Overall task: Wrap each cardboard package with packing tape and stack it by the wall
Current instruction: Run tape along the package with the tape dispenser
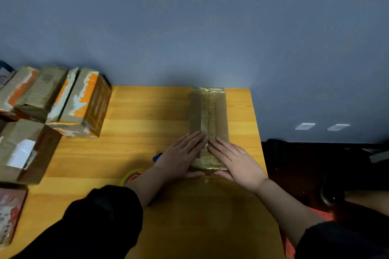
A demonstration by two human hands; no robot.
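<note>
A yellow wooden tabletop (136, 115) butts against a blue-grey wall (189, 17); to the right of it the floor is dark, and two pale rectangles sit low on the wall there.

Both hands lie flat on one long cardboard package (208, 115), wrapped in glossy tape. The left hand (181, 155) and the right hand (235, 160) press its near end with straight fingers, fingertips almost meeting over the middle seam and thumbs hooked at the near edge, so neither grip is closed round anything. The package runs away from the hands, its far end touching the wall.

Just left of the left wrist a tape roll (132, 175) peeks out from under the forearm, and a small blue object (157, 156) shows beside the left hand; what it is cannot be told.

Well to the left of the hands, a cluster of boxes (56, 99) with torn orange and white patches stands near the wall. Nearer, a brown box (23, 151) carries a white label, and below it lies a reddish box (10, 214). The print on all of them is too blurred to read.
</note>
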